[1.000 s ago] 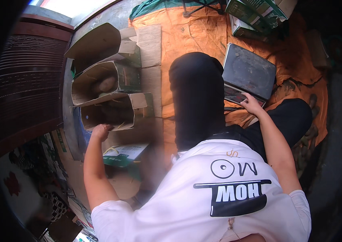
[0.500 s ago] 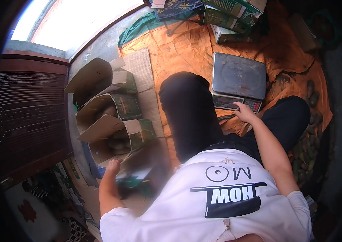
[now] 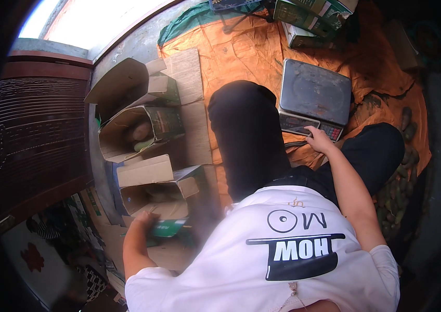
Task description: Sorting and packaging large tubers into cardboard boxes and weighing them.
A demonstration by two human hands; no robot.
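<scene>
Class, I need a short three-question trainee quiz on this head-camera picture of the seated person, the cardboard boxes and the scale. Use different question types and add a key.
1. True or false: the right hand rests on the keypad edge of the grey scale.
2. What does the left hand touch? A) an open cardboard box B) the orange sheet C) the scale
3. Fill in: the scale sits on the ___ sheet.

Key: 1 true; 2 A; 3 orange.

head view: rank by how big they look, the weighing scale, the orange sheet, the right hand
1. orange sheet, largest by far
2. weighing scale
3. right hand, smallest, resting at the scale's front edge
</scene>
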